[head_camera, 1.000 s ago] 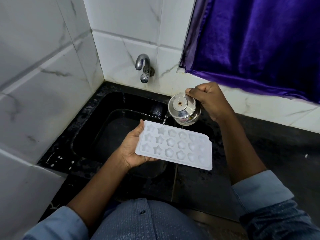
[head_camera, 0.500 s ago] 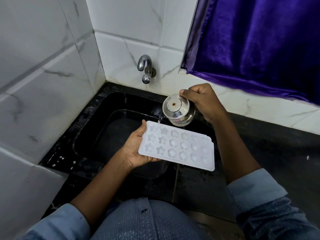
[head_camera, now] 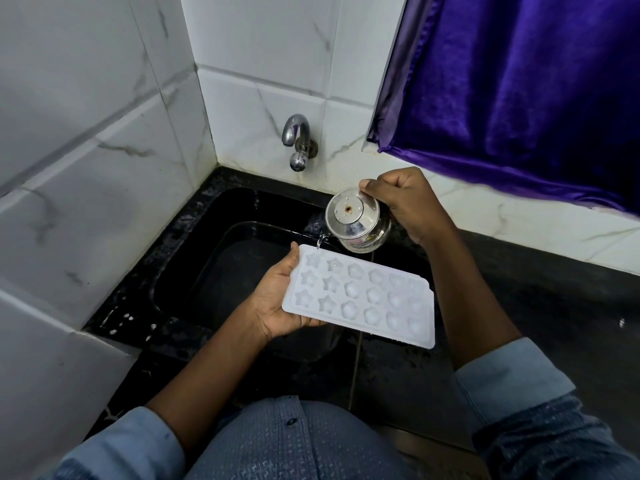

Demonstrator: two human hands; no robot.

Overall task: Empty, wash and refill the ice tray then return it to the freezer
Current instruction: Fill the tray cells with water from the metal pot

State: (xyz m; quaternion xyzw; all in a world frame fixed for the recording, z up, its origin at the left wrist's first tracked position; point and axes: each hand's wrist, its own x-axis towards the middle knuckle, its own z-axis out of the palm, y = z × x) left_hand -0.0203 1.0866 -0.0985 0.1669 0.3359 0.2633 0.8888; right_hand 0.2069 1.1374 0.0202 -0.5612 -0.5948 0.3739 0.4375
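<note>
White plastic ice tray up in the air over the near edge of the black sink, roughly level, long side running left to right. Gripped at its left short end by the left hand — thumb laid along the rim by the far-left corner, fingers tucked underneath and out of sight. Three rows of moulds: stars in the two left columns, rounder flower-ish shapes in the rest. Hard to say how much water in any of them, too pale to read.

Right hand curled tight round the handle side of a small glass jug with a shiny steel lid, thumb tip pressed on the lid's edge; handle itself hidden behind the fingers. Jug tipped toward the tray, just past its far edge, spout down by the far-left corner. Thin trickle of water dropping from the spout onto that corner star mould.

Behind all this: curved chrome tap on the white marble-look wall tiles, above the sink's back rim. Deep purple velvety curtain at upper right, hem just above the tile ledge. Black stone counter right of the sink — a bit of sheen on it. Light blue cuffs rolled up on both forearms, blue patterned shirt at the bottom of the view.
</note>
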